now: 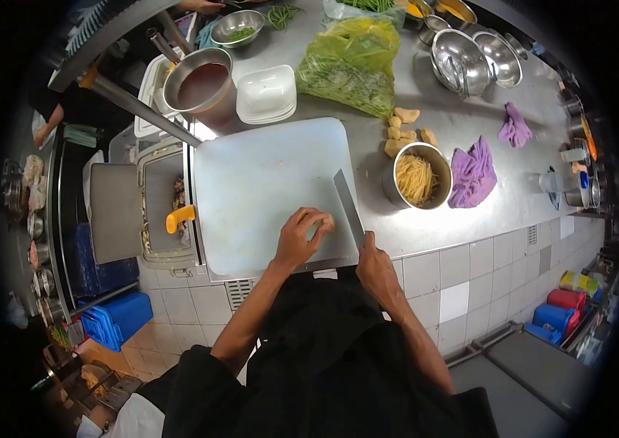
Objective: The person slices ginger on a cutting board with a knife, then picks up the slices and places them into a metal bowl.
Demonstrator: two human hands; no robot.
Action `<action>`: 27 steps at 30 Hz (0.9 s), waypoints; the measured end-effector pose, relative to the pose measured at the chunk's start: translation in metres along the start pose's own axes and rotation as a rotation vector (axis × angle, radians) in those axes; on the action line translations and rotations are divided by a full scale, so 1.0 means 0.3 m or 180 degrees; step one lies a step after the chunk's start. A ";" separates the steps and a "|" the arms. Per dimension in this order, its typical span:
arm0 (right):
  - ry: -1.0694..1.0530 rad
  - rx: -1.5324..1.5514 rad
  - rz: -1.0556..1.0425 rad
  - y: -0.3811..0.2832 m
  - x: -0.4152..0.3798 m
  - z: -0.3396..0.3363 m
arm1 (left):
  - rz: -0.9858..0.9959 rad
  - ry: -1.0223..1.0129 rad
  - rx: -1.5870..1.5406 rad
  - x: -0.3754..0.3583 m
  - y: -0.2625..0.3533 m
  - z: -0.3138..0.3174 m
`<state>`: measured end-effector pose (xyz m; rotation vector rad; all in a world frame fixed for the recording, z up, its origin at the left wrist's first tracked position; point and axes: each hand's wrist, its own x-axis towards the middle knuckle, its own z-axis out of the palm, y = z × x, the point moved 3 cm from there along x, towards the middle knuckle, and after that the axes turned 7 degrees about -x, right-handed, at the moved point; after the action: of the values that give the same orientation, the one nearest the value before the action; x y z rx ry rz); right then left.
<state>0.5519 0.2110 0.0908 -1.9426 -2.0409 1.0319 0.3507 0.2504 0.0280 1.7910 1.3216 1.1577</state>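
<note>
My left hand [298, 235] is at the lower right of a white cutting board [265, 168], its fingers curled over a small pale piece of ginger [330, 222]. In my right hand [378, 271] is the handle of a kitchen knife [349, 206], at the board's right edge. Its broad blade points away from me, just right of the ginger and apart from it. Right of the board stands a steel pot [389, 191] holding thin yellow strips [416, 179]. Several peeled ginger lumps [395, 144] lie behind that pot.
Purple cloths [473, 173] lie right of the pot. Behind the board are stacked white dishes [266, 95], a yellow-green bag of greens [349, 66] and a pot of dark liquid [200, 80]. A yellow-handled peeler-like tool [180, 218] overhangs the left bin [163, 248]. Steel bowls [461, 62] stand farther back.
</note>
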 end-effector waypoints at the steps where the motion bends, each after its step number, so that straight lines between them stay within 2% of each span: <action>1: -0.0054 -0.0024 0.0035 -0.017 -0.017 -0.010 | 0.0000 -0.0022 -0.0030 -0.007 -0.020 0.013; 7: -0.0438 -0.0032 0.0479 -0.078 -0.169 0.001 | 0.0080 -0.0275 -0.0154 0.009 -0.043 0.033; 12: -0.0489 -0.0177 0.0504 -0.074 -0.228 0.022 | 0.0252 -0.0468 0.0110 0.003 -0.061 0.038; 19: -0.0633 -0.0209 0.0622 -0.059 -0.226 0.035 | 0.0204 -0.0566 -0.0018 0.001 -0.066 0.038; 22: -0.0556 -0.0252 0.0566 -0.051 -0.220 0.044 | 0.0140 -0.0468 -0.0002 0.002 -0.051 0.050; 27: -0.0691 -0.0379 0.0689 -0.078 -0.217 0.002 | 0.0192 0.0060 0.0295 -0.019 -0.030 0.089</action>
<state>0.5424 0.1523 0.1259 -2.2418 -2.0778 1.2431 0.3706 0.2483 0.0075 1.9023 1.3607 1.1653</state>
